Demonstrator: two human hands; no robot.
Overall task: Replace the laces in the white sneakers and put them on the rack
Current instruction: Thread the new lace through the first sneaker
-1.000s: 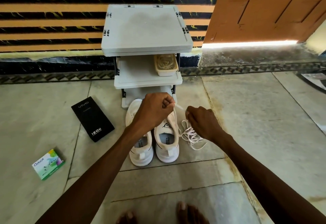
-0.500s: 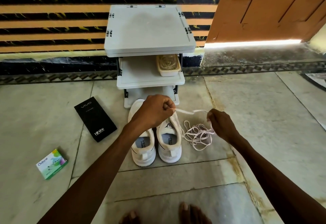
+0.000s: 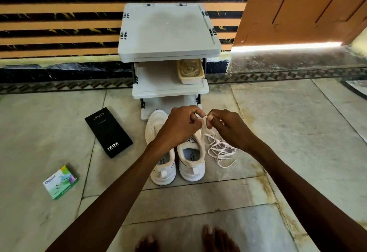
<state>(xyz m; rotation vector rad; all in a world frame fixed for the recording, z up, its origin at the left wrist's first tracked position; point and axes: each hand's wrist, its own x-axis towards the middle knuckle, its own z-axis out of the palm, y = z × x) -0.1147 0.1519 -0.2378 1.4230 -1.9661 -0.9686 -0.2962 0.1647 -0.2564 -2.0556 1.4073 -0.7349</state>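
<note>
Two white sneakers stand side by side on the floor, heels toward me: the left sneaker (image 3: 161,164) and the right sneaker (image 3: 190,158). A pale pink lace (image 3: 219,148) lies in a loose heap just right of them, one strand rising to my hands. My left hand (image 3: 179,125) and my right hand (image 3: 230,128) meet above the right sneaker's toe, and both pinch the lace between fingertips. The sneakers' fronts are hidden behind my hands. The grey shoe rack (image 3: 168,33) stands right behind.
A tan tray (image 3: 190,71) of laces sits on the rack's middle shelf. A black phone box (image 3: 108,131) lies left of the sneakers, a small green carton (image 3: 59,181) farther left. My bare toes (image 3: 215,238) show at the bottom edge. An orange door (image 3: 301,7) is at the back right.
My right hand drew out to the right with the lace, then came back in to meet my left hand; both now pinch the lace close together.
</note>
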